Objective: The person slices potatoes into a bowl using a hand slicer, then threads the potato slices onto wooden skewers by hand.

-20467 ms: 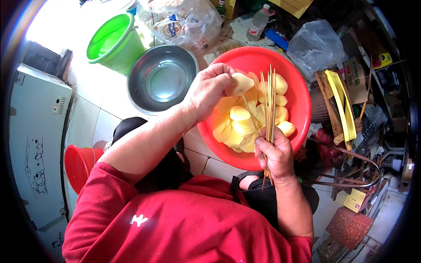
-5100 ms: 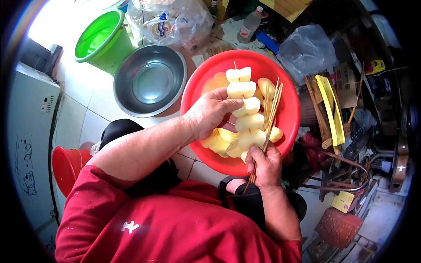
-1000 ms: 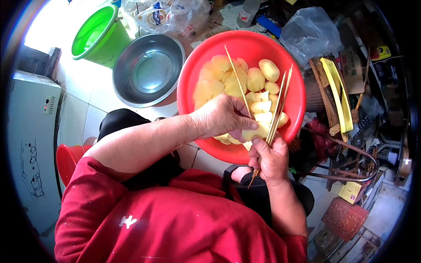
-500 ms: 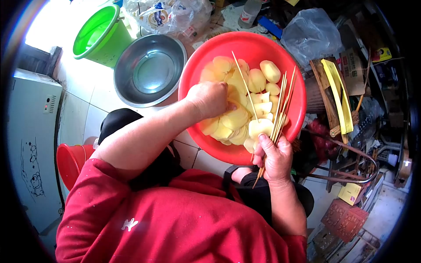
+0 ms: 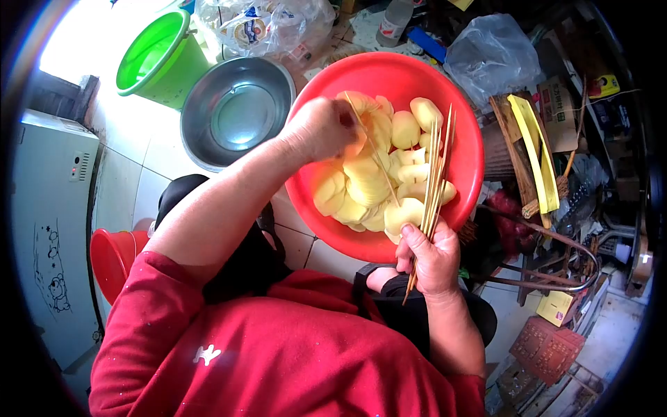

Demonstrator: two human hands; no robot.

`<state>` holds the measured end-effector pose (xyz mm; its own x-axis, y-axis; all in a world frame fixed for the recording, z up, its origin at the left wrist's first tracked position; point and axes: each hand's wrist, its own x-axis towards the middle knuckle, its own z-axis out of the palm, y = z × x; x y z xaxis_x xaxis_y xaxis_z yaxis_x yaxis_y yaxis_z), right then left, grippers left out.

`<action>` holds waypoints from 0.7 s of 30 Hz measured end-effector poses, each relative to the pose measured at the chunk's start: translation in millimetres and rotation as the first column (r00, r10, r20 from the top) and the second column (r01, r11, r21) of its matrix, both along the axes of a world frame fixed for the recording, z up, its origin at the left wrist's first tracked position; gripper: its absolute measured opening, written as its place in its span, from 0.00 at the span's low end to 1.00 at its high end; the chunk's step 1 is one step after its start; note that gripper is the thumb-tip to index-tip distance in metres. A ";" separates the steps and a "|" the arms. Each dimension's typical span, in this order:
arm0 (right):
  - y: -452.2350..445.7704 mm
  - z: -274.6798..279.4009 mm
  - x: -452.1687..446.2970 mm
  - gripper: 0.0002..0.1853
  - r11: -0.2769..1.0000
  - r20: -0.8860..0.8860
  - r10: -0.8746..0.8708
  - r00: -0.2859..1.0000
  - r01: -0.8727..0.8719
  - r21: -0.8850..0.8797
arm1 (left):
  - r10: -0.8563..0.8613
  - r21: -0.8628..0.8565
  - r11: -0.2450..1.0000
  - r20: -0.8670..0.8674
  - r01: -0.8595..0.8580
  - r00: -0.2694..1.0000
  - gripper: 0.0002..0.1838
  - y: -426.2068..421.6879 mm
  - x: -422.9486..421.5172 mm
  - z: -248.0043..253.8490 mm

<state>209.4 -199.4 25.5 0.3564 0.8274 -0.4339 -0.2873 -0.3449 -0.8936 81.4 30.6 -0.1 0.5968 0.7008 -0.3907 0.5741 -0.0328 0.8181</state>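
Note:
A red basin (image 5: 467, 132) holds many pale yellow slices (image 5: 367, 179) and a few rounder yellow pieces (image 5: 426, 112). My right hand (image 5: 432, 260), at its near right rim, is closed around several thin wooden sticks (image 5: 435, 174). One stick slants up to the left with a slice (image 5: 404, 214) threaded low on it, by my right thumb. My left hand (image 5: 323, 128) is over the basin's left side, close to that stick's upper end. Its fingers are pinched on a slice, partly hidden and blurred by motion.
Left of the basin are a metal bowl (image 5: 240, 115) and a green bucket (image 5: 156, 59). A red bucket (image 5: 114, 260) stands near a white cabinet (image 5: 55, 229). Plastic bags (image 5: 495, 59), a bottle (image 5: 394, 24), wood pieces (image 5: 514, 153) and a metal frame (image 5: 549, 283) lie around.
My left hand has gone from beside my right thumb down into the slices, then up and left to the slanted stick's upper end. My right hand keeps its hold, the sticks tilted slightly differently.

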 end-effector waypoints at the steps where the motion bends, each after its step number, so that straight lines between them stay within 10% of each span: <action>1: -0.5 1.6 -0.3 0.07 1.000 0.000 0.001 1.000 -0.001 0.001 | 0.061 -0.090 0.995 0.087 -0.053 0.994 0.05 8.0 -2.6 0.5; 7: -2.7 4.3 -0.1 0.06 1.000 -0.081 0.000 0.997 0.002 0.022 | 0.632 -0.563 0.745 0.424 -0.358 0.649 0.06 25.5 -10.2 14.9; 21: -1.8 5.8 -0.7 0.05 1.000 0.019 0.003 1.000 -0.003 0.019 | 0.581 -0.437 0.814 0.591 -0.383 0.559 0.06 22.4 -9.7 24.7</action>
<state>208.7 -201.2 31.3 0.3620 0.8364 -0.4115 -0.2693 -0.3288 -0.9052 71.6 53.1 24.7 0.3522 0.9102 -0.2180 -0.2680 0.3212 0.9083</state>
